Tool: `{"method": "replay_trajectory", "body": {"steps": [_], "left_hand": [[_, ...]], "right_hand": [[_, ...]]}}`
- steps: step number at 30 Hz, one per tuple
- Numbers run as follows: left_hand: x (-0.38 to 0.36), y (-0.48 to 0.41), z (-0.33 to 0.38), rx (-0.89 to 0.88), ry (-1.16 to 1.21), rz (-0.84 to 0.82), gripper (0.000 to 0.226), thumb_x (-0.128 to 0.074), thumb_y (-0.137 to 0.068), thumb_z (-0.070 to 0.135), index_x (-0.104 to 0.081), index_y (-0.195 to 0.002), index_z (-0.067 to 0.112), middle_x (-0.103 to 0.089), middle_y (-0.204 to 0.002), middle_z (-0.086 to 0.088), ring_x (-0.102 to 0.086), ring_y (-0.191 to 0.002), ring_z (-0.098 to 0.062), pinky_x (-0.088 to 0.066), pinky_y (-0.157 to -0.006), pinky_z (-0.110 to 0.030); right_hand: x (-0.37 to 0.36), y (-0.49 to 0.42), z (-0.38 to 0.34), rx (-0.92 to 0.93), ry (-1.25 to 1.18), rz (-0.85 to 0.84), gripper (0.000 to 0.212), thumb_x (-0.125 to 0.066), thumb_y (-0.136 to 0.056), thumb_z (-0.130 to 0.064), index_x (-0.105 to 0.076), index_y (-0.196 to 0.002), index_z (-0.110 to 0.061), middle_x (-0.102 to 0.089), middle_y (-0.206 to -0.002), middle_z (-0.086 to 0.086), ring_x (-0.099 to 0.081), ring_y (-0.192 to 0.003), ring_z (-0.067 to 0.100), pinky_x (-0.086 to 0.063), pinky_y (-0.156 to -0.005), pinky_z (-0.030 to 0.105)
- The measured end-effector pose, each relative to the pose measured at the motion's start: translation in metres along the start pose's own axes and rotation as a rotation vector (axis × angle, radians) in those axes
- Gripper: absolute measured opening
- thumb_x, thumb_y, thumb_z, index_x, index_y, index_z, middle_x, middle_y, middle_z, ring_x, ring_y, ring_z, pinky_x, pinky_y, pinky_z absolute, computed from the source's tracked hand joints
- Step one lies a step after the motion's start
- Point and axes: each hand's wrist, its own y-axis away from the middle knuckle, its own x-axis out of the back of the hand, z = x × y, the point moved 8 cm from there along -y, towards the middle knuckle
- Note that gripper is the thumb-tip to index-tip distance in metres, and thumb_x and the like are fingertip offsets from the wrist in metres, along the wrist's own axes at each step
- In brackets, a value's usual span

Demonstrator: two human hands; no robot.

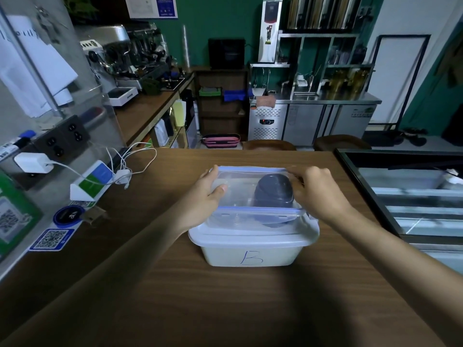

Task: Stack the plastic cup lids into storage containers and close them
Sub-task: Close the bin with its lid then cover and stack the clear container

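Two hands: both gripped the same clear lid, one at each short end, with bare forearms reaching in from the near edge of the view.
Left hand [205, 196]: clamped on the lid's left edge, with the thumb lying on the top face and the fingers wrapped round the far-left corner.
Right hand [318, 194]: curled over the lid's right edge near the far corner, knuckles up, pinching it.
Clear lid [240, 194]: a see-through rectangle with a blue seal strip along its long edges, held over the container's opening and not seated on the rim. Whether its near edge touched the box could not be told.
Storage container [253, 251]: a milky white plastic box that stood on the counter directly below the lid, with its rim showing along the near side.
Letter B [251, 257]: drawn in blue pen on the container's near wall.
Cup lids [274, 191]: a dark, rounded stack seen through the clear lid, inside the container on its right side.
Wooden counter [225, 309]: brown wood grain, bearing the container near its middle.
Left of the counter: a white charger [32, 162] sat in a wall socket, loose white cables [140, 159] trailed over the wood, and a blue-bordered QR card [51, 239] lay flat.
Right of the counter: a glass display case [411, 194] stood well apart from the box.
Background: an espresso machine [125, 51] sat on a side bench.
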Motion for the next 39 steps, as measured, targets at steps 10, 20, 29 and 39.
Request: {"method": "replay_trajectory", "body": {"steps": [10, 20, 29, 39], "left_hand": [[-0.004, 0.008, 0.010, 0.050, -0.098, -0.055, 0.100, -0.062, -0.090, 0.074, -0.008, -0.167, 0.042, 0.029, -0.167, 0.015, 0.005, -0.150, 0.001, -0.017, -0.123, -0.036], [-0.008, 0.014, 0.023, -0.163, -0.505, -0.058, 0.128, -0.060, -0.063, 0.092, -0.008, -0.167, 0.039, 0.011, -0.173, 0.022, 0.021, -0.154, 0.007, -0.008, -0.132, -0.043], [-0.013, 0.013, 0.018, -0.183, -0.451, -0.030, 0.117, -0.059, -0.071, 0.082, -0.015, -0.168, 0.035, 0.005, -0.175, 0.018, 0.013, -0.158, 0.003, -0.009, -0.132, -0.038], [0.012, -0.003, 0.055, -0.193, -0.683, -0.171, 0.098, -0.086, -0.072, 0.066, -0.035, -0.151, 0.038, -0.034, -0.137, 0.020, -0.021, -0.141, -0.006, -0.026, -0.099, -0.027]], "right_hand": [[0.004, 0.011, -0.015, -0.007, -0.071, -0.210, 0.052, -0.052, -0.105, -0.042, -0.057, -0.145, -0.009, -0.042, -0.161, 0.011, -0.037, -0.149, 0.028, -0.028, -0.113, 0.027], [-0.020, 0.021, -0.003, 0.093, 0.181, -0.493, 0.153, -0.066, -0.052, -0.097, 0.003, -0.166, -0.021, 0.017, -0.172, 0.000, -0.008, -0.159, 0.022, -0.020, -0.127, 0.041], [-0.032, 0.024, 0.001, 0.121, 0.156, -0.472, 0.140, -0.058, -0.065, -0.095, 0.009, -0.164, -0.022, 0.022, -0.170, -0.008, -0.007, -0.160, 0.021, -0.024, -0.125, 0.043], [-0.010, 0.002, -0.017, 0.180, 0.283, -0.589, 0.142, -0.075, -0.061, -0.085, 0.002, -0.165, -0.027, -0.005, -0.166, -0.018, -0.011, -0.156, 0.018, -0.022, -0.126, 0.043]]}}
